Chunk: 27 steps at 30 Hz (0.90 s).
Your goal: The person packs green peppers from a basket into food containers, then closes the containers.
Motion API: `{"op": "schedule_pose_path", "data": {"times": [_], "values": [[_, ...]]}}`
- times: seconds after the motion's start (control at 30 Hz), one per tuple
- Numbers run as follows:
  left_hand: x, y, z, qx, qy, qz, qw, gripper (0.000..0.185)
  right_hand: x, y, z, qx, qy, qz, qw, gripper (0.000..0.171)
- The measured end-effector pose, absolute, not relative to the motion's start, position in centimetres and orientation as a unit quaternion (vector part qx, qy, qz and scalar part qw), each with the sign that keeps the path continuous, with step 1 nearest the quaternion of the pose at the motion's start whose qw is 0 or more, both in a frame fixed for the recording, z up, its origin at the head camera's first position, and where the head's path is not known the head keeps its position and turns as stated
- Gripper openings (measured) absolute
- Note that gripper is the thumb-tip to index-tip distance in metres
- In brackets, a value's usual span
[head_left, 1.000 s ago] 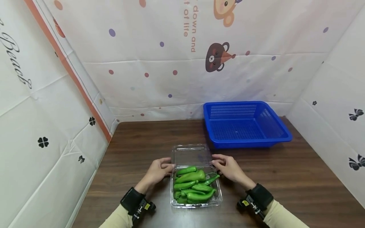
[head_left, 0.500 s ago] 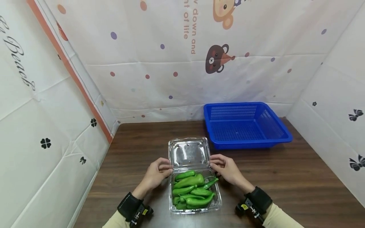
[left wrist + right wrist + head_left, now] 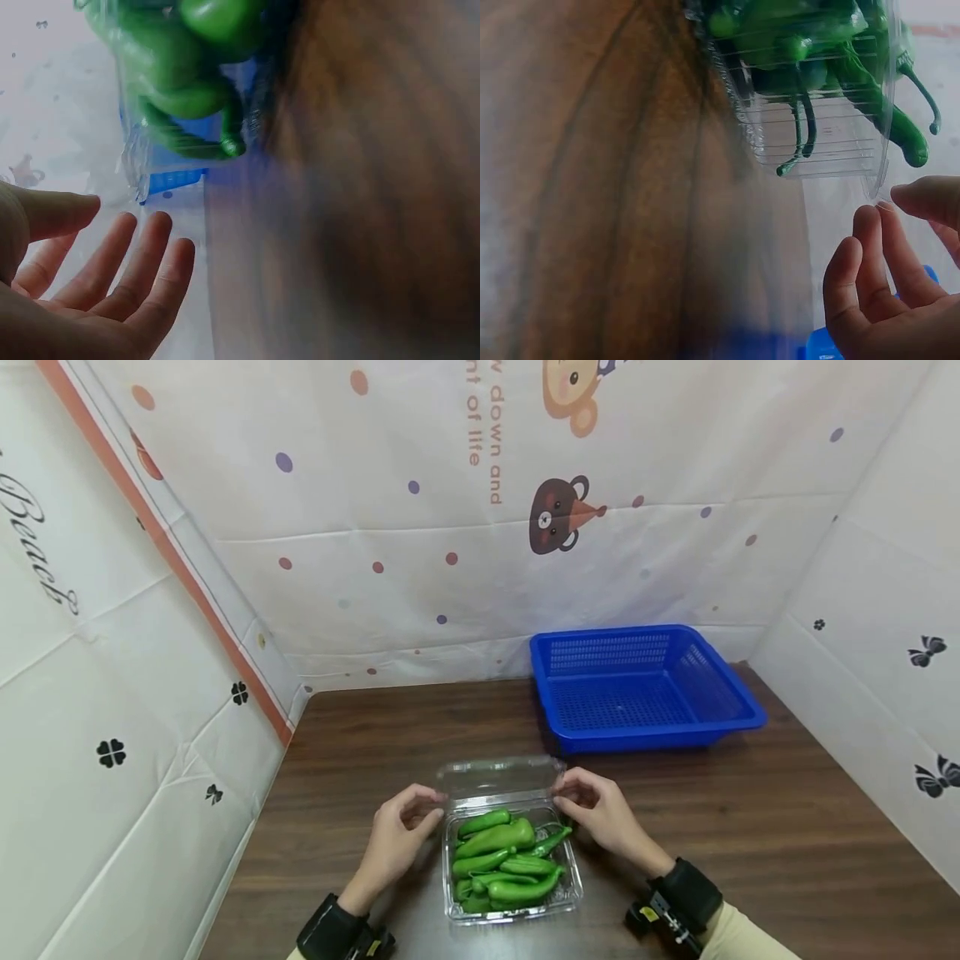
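Observation:
A clear plastic clamshell box (image 3: pixel 576 881) stands on the table with several green peppers (image 3: pixel 498 837) in its base. Its see-through lid (image 3: pixel 495 779) is tilted up from the hinge at the far side. At the lid's right edge my right hand (image 3: pixel 600 810) pinches the plastic between thumb and fingertips. On the other side, my left hand (image 3: pixel 393 835) has its fingertips right by the lid's left edge. In the left wrist view the left thumb (image 3: pixel 71 211) and fingers (image 3: pixel 154 255) are spread with a gap between them. One pepper (image 3: pixel 907 139) sticks out over the rim in the right wrist view.
A blue plastic basket (image 3: pixel 645 727) sits at the back right of the brown wooden table (image 3: pixel 360 735), just behind my right hand. Printed white cloth (image 3: pixel 375 610) hangs at the back and both sides.
The lid lay back half a second ago and now stands more upright. My left hand has shifted slightly left, its thumb spreading from the fingers. The peppers keep their places.

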State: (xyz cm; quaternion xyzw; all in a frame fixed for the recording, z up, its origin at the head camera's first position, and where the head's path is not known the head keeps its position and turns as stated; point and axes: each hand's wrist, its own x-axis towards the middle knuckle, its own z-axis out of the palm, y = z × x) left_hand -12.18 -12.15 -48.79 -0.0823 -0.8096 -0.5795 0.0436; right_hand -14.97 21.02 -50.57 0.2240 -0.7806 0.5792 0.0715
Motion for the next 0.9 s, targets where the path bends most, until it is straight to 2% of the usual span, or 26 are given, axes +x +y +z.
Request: {"op": "schedule_pose_path", "data": {"times": [0.23, 0.4, 0.6, 0.7, 0.9], "values": [[-9.9, -12.3, -49.8, -0.117, -0.823, -0.547, 0.098, 0.025, -13.8, 21.2, -50.8, 0.247, -0.811, 0.518, 0.115, 0.027], [-8.8, -12.4, -50.3, -0.15, -0.84, -0.507, 0.121, 0.024, -12.8, 21.6, -50.9, 0.254, -0.825, 0.49, 0.121, 0.023], [-8.1, -12.5, -50.4, -0.156, -0.852, -0.489, 0.1, 0.026, -11.4, 22.3, -50.6, 0.248, -0.856, 0.442, 0.104, 0.024], [-7.6, -12.8, -50.1, -0.162, -0.86, -0.479, 0.075, 0.032, -10.5, 22.9, -50.1, 0.26, -0.859, 0.439, 0.047, 0.034], [-6.7, -13.2, -49.3, -0.167, -0.879, -0.446, -0.011, 0.058, -9.2, 24.0, -49.1, 0.297, -0.808, 0.485, -0.155, 0.062]]}}
